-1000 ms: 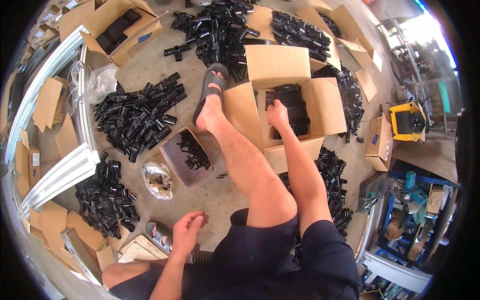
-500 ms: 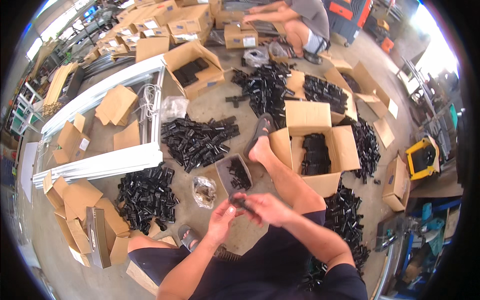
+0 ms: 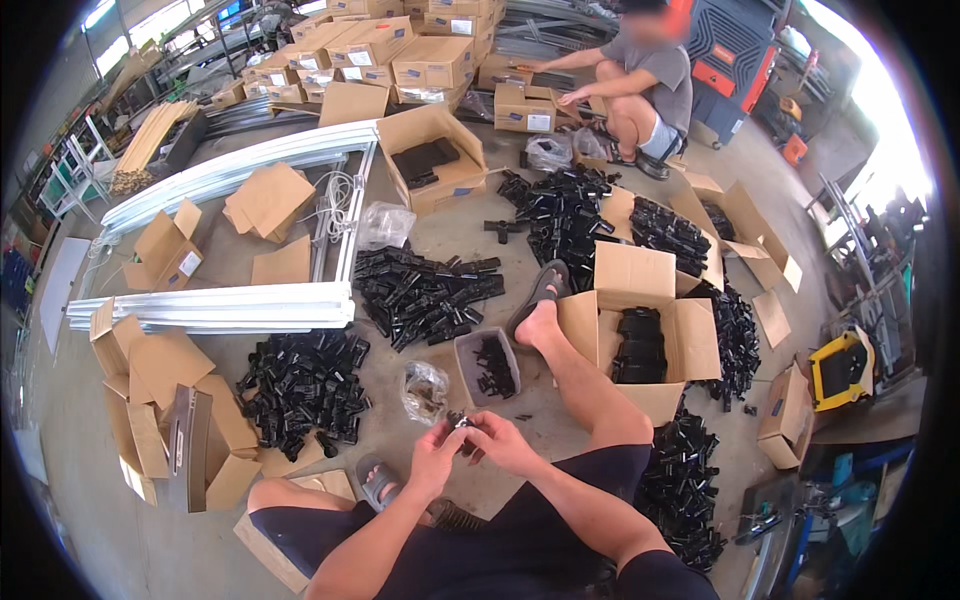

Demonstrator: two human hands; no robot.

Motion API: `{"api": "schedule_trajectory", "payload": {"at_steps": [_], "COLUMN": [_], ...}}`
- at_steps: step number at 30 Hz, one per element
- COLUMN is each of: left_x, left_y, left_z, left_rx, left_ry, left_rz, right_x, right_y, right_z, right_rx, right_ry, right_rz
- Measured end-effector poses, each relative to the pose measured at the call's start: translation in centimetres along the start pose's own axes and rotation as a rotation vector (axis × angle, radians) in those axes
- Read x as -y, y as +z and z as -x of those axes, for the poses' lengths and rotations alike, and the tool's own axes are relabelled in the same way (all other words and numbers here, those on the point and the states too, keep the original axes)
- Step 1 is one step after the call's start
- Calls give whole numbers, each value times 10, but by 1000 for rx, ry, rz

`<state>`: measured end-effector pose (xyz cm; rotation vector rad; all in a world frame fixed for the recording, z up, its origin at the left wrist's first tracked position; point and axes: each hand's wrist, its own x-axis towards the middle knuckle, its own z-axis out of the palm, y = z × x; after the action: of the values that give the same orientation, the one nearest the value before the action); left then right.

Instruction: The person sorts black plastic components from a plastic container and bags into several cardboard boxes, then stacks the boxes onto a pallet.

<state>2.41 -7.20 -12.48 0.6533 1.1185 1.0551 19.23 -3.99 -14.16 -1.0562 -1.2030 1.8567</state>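
Note:
My left hand (image 3: 435, 455) and my right hand (image 3: 503, 445) meet in front of my lap, fingers closed round a small black plastic part (image 3: 459, 421). Fingers hide most of it. Just beyond them stands a grey bin (image 3: 466, 374) with small black pieces (image 3: 495, 367) inside. Left of the bin lies a clear plastic bag (image 3: 424, 390) with brownish contents. A heap of black plastic fittings (image 3: 305, 395) is at my left, and another heap (image 3: 425, 295) lies beyond the bag. Beside my outstretched leg, an open cardboard box (image 3: 635, 270) holds stacked black parts (image 3: 638, 345).
More black heaps lie at the right (image 3: 685, 490) and farther back (image 3: 570, 220). White metal profiles (image 3: 220, 308) form a frame at the left, near torn cardboard (image 3: 170, 375). Another person (image 3: 650, 85) crouches at the back beside stacked cartons (image 3: 365, 45). A yellow-framed object (image 3: 842, 370) stands right.
The view has tilted up, showing more of the back. My hands have drawn closer together round the black part, nearer my lap. The other person's arm now reaches toward a carton.

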Motion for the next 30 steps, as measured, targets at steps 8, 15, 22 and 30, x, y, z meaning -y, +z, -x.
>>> {"api": "schedule_trajectory", "payload": {"at_steps": [8, 15, 22, 30], "left_x": [22, 23, 50, 47], "left_y": [-1, 10, 12, -5], "left_z": [-13, -13, -1, -16], "left_rx": [31, -1, 72, 50], "left_ry": [-117, -34, -270, -217], "left_rz": [105, -113, 430, 474], "right_x": [-3, -11, -4, 18], "right_y": [-17, -19, -3, 13], "right_z": [3, 1, 8, 11], "right_rx": [-10, 24, -331, -367], "right_ry": [233, 228, -433, -504], "right_rz": [-154, -263, 903, 913]}}
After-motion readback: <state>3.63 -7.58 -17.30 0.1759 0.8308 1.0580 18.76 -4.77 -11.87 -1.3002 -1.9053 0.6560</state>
